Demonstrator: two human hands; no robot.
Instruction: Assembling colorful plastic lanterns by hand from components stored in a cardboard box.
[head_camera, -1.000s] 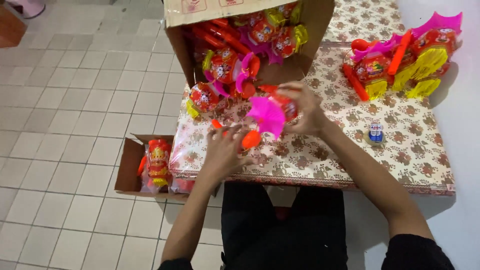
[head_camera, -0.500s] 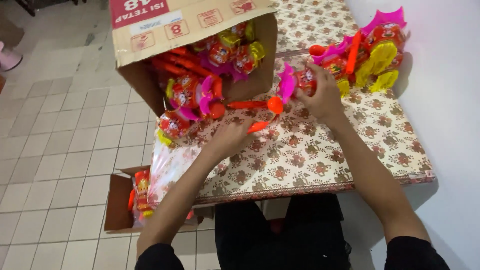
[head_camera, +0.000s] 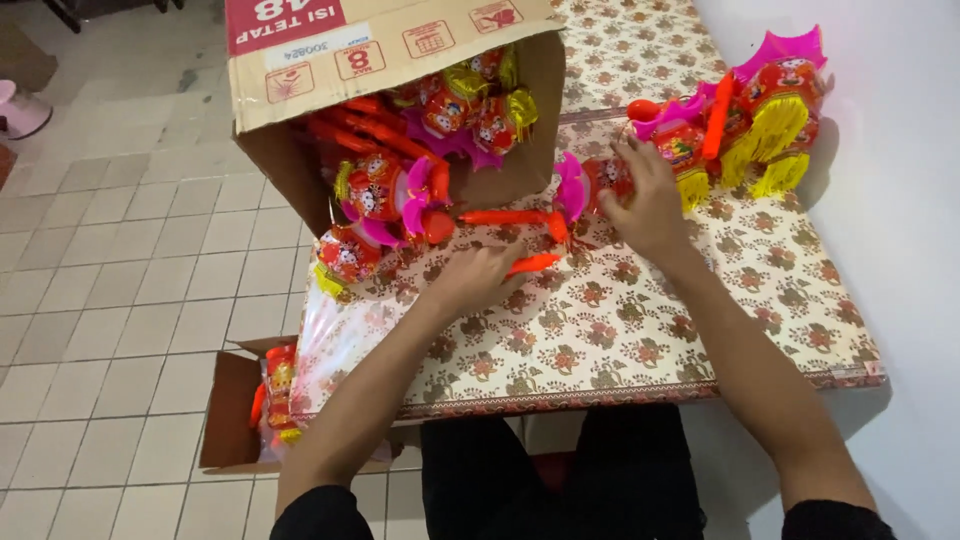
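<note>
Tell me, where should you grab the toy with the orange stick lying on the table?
Probably by the orange stick. It lies flat on the table, long, thin and bare, so fingers can close round it from above. The toy's pink and red head looks frilly and easy to crush. The right hand rests on that head; the left hand lies near the stick.

Toy lantern (head_camera: 590, 185): red body with a printed cartoon face, magenta fin at its left end, lying on its side on the floral worktop (head_camera: 640, 330), just right of the open carton mouth.

Orange sticks (head_camera: 505, 216): two slim plastic rods. One lies level, touching the lantern's fin; the other (head_camera: 533, 264) lies just below it, tilted, partly hidden by fingers.
</note>
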